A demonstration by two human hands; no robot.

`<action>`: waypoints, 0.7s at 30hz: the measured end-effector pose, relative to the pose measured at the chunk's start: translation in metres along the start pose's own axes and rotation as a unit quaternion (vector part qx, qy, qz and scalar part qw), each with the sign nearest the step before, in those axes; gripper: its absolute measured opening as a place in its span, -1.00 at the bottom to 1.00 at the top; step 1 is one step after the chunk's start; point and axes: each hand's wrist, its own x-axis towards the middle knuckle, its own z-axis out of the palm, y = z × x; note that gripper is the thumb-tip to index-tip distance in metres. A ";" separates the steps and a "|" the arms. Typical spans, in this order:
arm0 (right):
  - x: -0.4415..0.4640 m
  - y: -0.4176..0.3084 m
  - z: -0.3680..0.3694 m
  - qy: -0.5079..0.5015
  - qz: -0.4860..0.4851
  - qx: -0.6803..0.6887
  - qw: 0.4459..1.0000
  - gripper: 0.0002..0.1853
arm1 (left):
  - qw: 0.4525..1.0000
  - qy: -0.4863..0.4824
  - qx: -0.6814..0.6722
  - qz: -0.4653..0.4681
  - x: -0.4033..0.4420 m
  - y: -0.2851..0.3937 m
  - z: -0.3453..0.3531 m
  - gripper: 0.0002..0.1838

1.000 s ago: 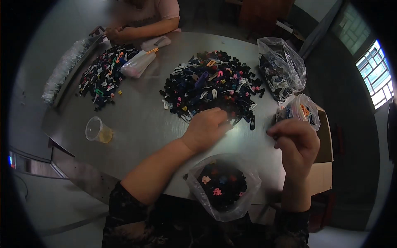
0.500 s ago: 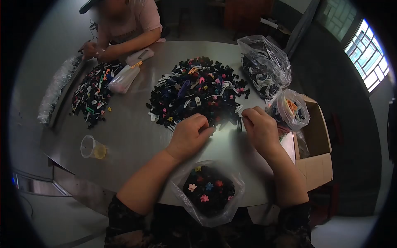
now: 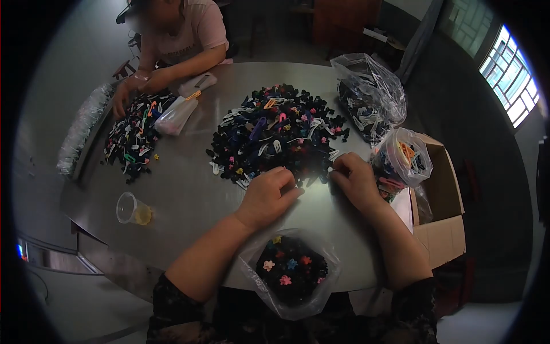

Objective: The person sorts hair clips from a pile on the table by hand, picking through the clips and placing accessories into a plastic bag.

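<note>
Though just beyond the curled left fingers [image 3: 282, 178] and curled right fingers [image 3: 345, 164], the hair-clip pile [image 3: 275, 135], any hold unclear.

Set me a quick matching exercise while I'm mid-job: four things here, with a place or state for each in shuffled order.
Things:
1. cup
2. big pile
3. flower bag
4. carton

Places or states:
A. open-mouthed, at the near edge of the table
B. brown, to the right of the right hand
C. clear, with yellowish contents
D. dark with bright bits, just beyond the left hand

Pairs: 1-C, 2-D, 3-A, 4-B
</note>
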 end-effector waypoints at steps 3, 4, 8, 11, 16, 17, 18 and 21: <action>0.001 0.007 0.004 0.068 0.027 0.045 0.996 -0.85 | 1.000 0.006 0.002 0.004 -0.001 -0.002 0.002 -0.73; 0.001 0.008 0.005 0.079 0.013 0.023 0.997 -0.86 | 1.000 0.007 0.001 0.005 -0.001 -0.003 0.003 -0.73; -0.003 0.002 0.005 0.027 0.009 -0.100 0.995 -0.88 | 1.000 0.005 -0.012 0.004 -0.001 -0.003 0.003 -0.74; -0.002 -0.002 0.002 0.018 0.018 -0.090 0.996 -0.89 | 1.000 0.006 -0.016 0.008 -0.001 -0.004 0.003 -0.75; -0.002 -0.014 -0.004 0.059 -0.025 0.011 0.998 -0.90 | 0.999 0.036 -0.024 0.010 -0.001 -0.005 0.003 -0.79; -0.004 -0.029 -0.012 0.062 0.013 0.104 0.993 -0.89 | 0.998 0.050 -0.023 0.006 0.000 -0.005 0.002 -0.81; -0.005 -0.049 -0.024 0.063 0.050 0.195 0.977 -0.88 | 0.998 0.064 -0.021 0.001 0.000 -0.005 0.001 -0.83; -0.020 -0.109 -0.053 0.044 -0.011 0.315 0.948 -0.88 | 0.996 0.069 -0.050 -0.006 -0.001 -0.006 0.000 -0.84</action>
